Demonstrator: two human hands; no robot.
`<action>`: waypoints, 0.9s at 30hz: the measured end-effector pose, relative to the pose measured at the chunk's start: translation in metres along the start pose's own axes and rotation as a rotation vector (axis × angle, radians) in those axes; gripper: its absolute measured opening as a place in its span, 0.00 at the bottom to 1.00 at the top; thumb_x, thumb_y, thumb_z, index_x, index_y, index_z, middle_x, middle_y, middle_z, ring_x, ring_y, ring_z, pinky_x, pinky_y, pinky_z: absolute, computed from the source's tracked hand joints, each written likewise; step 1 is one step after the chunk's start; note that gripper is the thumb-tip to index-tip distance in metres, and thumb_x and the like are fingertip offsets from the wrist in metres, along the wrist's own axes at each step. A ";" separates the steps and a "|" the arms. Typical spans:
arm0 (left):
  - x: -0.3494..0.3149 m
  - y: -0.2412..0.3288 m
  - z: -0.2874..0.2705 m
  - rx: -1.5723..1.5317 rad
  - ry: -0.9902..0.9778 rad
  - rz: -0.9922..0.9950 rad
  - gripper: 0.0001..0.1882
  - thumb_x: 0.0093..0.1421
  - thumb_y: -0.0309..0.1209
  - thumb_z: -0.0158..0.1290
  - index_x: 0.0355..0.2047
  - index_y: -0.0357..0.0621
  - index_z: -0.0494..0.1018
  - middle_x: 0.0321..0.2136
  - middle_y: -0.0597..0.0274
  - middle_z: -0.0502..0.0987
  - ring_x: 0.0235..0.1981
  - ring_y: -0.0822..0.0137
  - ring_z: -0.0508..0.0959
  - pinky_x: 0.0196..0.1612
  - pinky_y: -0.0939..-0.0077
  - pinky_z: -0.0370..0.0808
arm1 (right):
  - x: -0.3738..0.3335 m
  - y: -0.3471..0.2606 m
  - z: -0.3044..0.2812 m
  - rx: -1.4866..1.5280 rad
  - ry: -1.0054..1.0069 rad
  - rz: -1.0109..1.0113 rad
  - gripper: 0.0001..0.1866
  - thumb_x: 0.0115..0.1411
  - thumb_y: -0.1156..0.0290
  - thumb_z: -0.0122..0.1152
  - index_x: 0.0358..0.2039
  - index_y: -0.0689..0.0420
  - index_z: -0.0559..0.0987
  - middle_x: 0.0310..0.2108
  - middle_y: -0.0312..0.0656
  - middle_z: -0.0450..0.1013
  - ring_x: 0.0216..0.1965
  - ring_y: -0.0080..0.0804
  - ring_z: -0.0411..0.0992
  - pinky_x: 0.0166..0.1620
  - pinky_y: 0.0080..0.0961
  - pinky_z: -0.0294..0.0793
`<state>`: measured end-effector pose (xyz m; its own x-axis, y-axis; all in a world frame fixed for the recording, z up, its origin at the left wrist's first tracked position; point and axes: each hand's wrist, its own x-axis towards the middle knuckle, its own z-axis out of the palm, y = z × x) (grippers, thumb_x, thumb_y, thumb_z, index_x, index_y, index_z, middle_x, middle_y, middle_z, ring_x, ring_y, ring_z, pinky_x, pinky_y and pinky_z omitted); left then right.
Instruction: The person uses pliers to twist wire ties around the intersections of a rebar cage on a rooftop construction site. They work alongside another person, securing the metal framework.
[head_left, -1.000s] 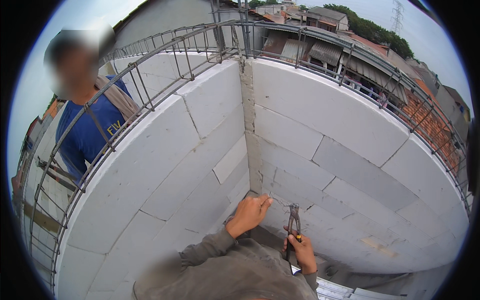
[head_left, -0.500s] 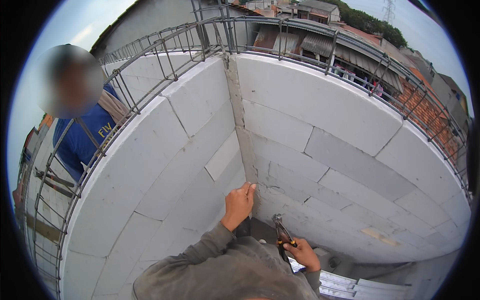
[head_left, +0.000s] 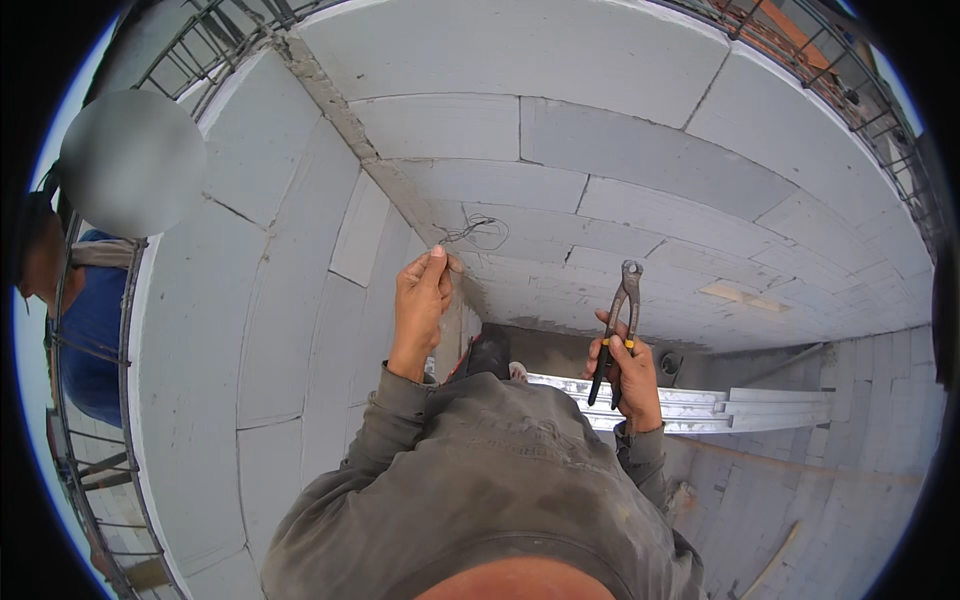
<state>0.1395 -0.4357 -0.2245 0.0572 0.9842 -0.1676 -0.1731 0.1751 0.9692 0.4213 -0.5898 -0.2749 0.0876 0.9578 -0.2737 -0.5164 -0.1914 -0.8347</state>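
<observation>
Between thumb and fingertips, my left hand pinches one end of a thin tie wire. The wire's loose loops stick out past my fingers, in front of the pale block wall. My right hand is wrapped round the handles of a pair of end-cutting pincers. Their steel jaws point up and away from me, and the dark handles carry yellow bands. The pincers and the wire are apart. Both hands are in front of my grey-sleeved body.
Steel rebar cages run along the tops of the walls. Behind the left wall stands a person in a blue shirt. Below my right hand lie long shiny metal profiles. A rough mortar column fills the corner.
The view has tipped downward and turned right. My right hand has raised the pincers and separated from my body. My left hand still pinches the wire.
</observation>
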 end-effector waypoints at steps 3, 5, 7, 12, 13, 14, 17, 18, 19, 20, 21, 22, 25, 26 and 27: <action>0.014 -0.003 0.037 0.061 -0.181 0.022 0.21 0.74 0.45 0.49 0.29 0.41 0.73 0.14 0.76 0.56 0.14 0.81 0.53 0.17 0.81 0.49 | -0.014 0.014 -0.015 -0.001 0.132 -0.007 0.26 0.74 0.62 0.54 0.66 0.64 0.68 0.32 0.36 0.75 0.31 0.23 0.75 0.36 0.25 0.81; 0.017 -0.018 0.035 0.124 -0.183 0.040 0.22 0.74 0.46 0.50 0.26 0.43 0.72 0.15 0.74 0.60 0.14 0.81 0.56 0.16 0.82 0.52 | -0.026 0.025 -0.021 -0.025 0.210 -0.021 0.23 0.73 0.62 0.56 0.62 0.63 0.71 0.30 0.35 0.74 0.29 0.22 0.74 0.33 0.23 0.79; 0.018 -0.034 0.043 0.211 -0.196 0.019 0.24 0.73 0.46 0.51 0.23 0.45 0.70 0.15 0.72 0.63 0.14 0.81 0.59 0.16 0.84 0.54 | -0.041 0.031 -0.016 -0.007 0.285 -0.014 0.20 0.73 0.62 0.57 0.57 0.63 0.74 0.28 0.34 0.73 0.26 0.20 0.73 0.30 0.22 0.76; -0.010 -0.096 0.087 0.518 -0.787 0.156 0.22 0.71 0.40 0.53 0.23 0.37 0.76 0.12 0.70 0.65 0.14 0.80 0.63 0.17 0.78 0.58 | -0.080 0.037 -0.004 0.028 0.569 -0.167 0.15 0.69 0.65 0.64 0.48 0.63 0.77 0.28 0.33 0.72 0.25 0.20 0.73 0.28 0.20 0.75; -0.027 -0.097 0.102 0.567 -0.925 0.190 0.20 0.71 0.38 0.54 0.25 0.34 0.78 0.12 0.69 0.67 0.15 0.79 0.65 0.19 0.76 0.60 | -0.090 0.040 -0.003 0.032 0.623 -0.230 0.15 0.68 0.66 0.65 0.47 0.63 0.77 0.28 0.34 0.73 0.25 0.20 0.73 0.28 0.20 0.75; -0.040 -0.095 0.110 0.617 -1.044 0.230 0.19 0.70 0.35 0.55 0.27 0.32 0.79 0.13 0.67 0.68 0.16 0.78 0.66 0.20 0.74 0.61 | -0.095 0.039 0.000 0.005 0.647 -0.274 0.15 0.67 0.66 0.66 0.47 0.63 0.77 0.29 0.34 0.73 0.26 0.19 0.73 0.28 0.20 0.75; -0.064 -0.085 0.125 0.538 -1.278 0.094 0.14 0.68 0.33 0.57 0.32 0.32 0.82 0.14 0.64 0.72 0.15 0.74 0.67 0.21 0.72 0.63 | -0.105 0.036 0.006 -0.034 0.702 -0.370 0.15 0.67 0.68 0.66 0.49 0.64 0.77 0.32 0.34 0.75 0.28 0.18 0.74 0.30 0.20 0.75; -0.063 -0.086 0.125 0.549 -1.348 0.141 0.13 0.67 0.32 0.57 0.32 0.33 0.82 0.15 0.62 0.73 0.15 0.73 0.68 0.22 0.72 0.65 | -0.109 0.036 0.010 -0.012 0.746 -0.377 0.15 0.67 0.69 0.66 0.49 0.64 0.77 0.31 0.34 0.75 0.28 0.18 0.74 0.30 0.20 0.75; -0.063 -0.087 0.127 0.559 -1.416 0.184 0.12 0.67 0.32 0.57 0.33 0.34 0.83 0.16 0.61 0.75 0.16 0.72 0.69 0.22 0.72 0.66 | -0.114 0.036 0.015 0.010 0.791 -0.379 0.15 0.67 0.69 0.66 0.49 0.64 0.77 0.31 0.34 0.75 0.28 0.19 0.74 0.30 0.20 0.75; -0.063 -0.087 0.128 0.567 -1.482 0.229 0.11 0.66 0.31 0.58 0.34 0.36 0.83 0.17 0.60 0.76 0.16 0.71 0.71 0.23 0.73 0.67 | -0.118 0.036 0.020 0.031 0.834 -0.381 0.15 0.67 0.69 0.65 0.50 0.64 0.77 0.31 0.34 0.75 0.28 0.19 0.74 0.30 0.20 0.75; -0.065 -0.086 0.128 0.566 -1.548 0.189 0.10 0.66 0.31 0.58 0.34 0.36 0.84 0.18 0.59 0.77 0.17 0.70 0.73 0.25 0.73 0.69 | -0.119 0.047 0.015 0.043 0.864 -0.402 0.15 0.67 0.70 0.65 0.51 0.63 0.77 0.30 0.33 0.75 0.28 0.18 0.74 0.30 0.20 0.75; -0.069 -0.076 0.129 0.569 -1.612 0.145 0.10 0.66 0.31 0.58 0.35 0.37 0.84 0.19 0.58 0.79 0.19 0.69 0.75 0.26 0.74 0.70 | -0.123 0.050 0.016 0.013 0.908 -0.398 0.15 0.67 0.70 0.65 0.51 0.62 0.78 0.29 0.33 0.75 0.28 0.18 0.74 0.30 0.20 0.75; -0.079 -0.063 0.128 0.581 -1.722 0.125 0.10 0.66 0.32 0.58 0.37 0.38 0.85 0.23 0.56 0.81 0.23 0.69 0.80 0.30 0.76 0.74 | -0.131 0.057 0.016 -0.058 0.992 -0.375 0.15 0.67 0.71 0.64 0.52 0.61 0.78 0.27 0.33 0.75 0.26 0.18 0.74 0.29 0.20 0.75; -0.080 -0.062 0.128 0.585 -1.743 0.139 0.10 0.66 0.32 0.58 0.37 0.39 0.85 0.24 0.56 0.82 0.25 0.70 0.81 0.31 0.77 0.75 | -0.133 0.059 0.017 -0.043 0.985 -0.371 0.15 0.67 0.71 0.64 0.52 0.61 0.78 0.27 0.33 0.75 0.26 0.18 0.74 0.29 0.20 0.75; -0.080 -0.063 0.128 0.590 -1.752 0.114 0.10 0.66 0.32 0.58 0.39 0.38 0.84 0.24 0.57 0.82 0.25 0.71 0.81 0.31 0.76 0.75 | -0.134 0.061 0.018 -0.028 0.977 -0.366 0.15 0.67 0.71 0.64 0.52 0.61 0.78 0.27 0.33 0.75 0.26 0.18 0.74 0.29 0.20 0.75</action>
<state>0.2715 -0.5294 -0.2492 0.9660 -0.2278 -0.1225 0.0524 -0.2914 0.9552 0.3624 -0.7263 -0.2801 0.8923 0.3698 -0.2590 -0.3006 0.0585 -0.9520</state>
